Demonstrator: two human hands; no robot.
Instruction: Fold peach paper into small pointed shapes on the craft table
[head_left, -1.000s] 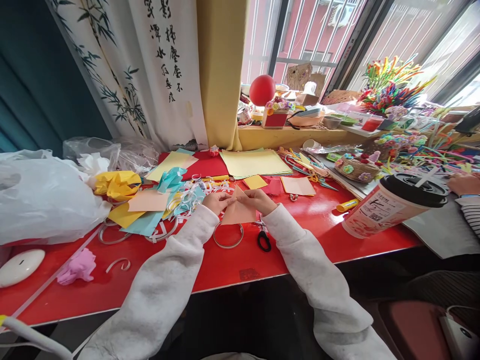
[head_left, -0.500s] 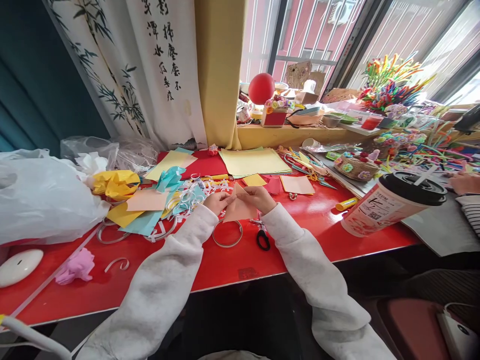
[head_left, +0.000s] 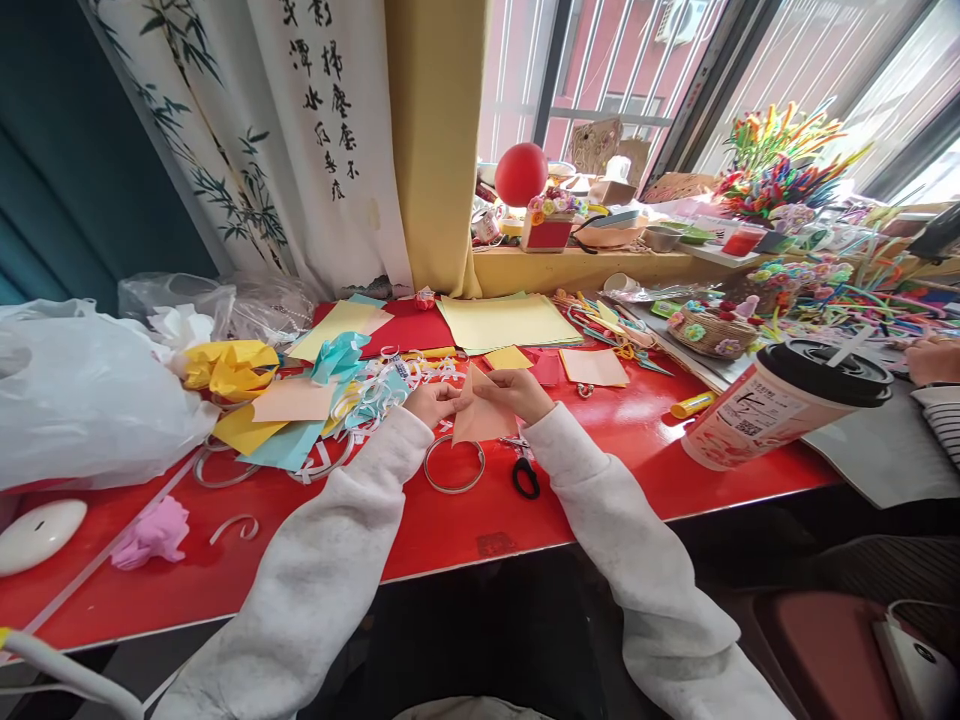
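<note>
Between my hands is a sheet of peach paper [head_left: 480, 418], folded or bent to a point at its top, held just above the red table [head_left: 442, 540]. My left hand [head_left: 437, 402] pinches its left edge near the top. The fingers of my right hand [head_left: 523, 393] are closed on its upper right side. Below the paper lies a thin round ring [head_left: 454, 489], flat on the table. Scissors with black handles [head_left: 526, 479] rest below my right hand, their blades partly covered by the paper.
To the left are paper sheets and shreds [head_left: 296, 400], a pink crumpled paper [head_left: 152, 532] and a white plastic bag [head_left: 90, 390]. A large drink cup [head_left: 757, 415] stands tilted in view at right, near another person's hand [head_left: 930, 360]. Yellow sheets [head_left: 510, 322] lie at the back.
The peach paper and both hands stay almost in place, with only a slight shift of the fingers. The view has moved a little.
</note>
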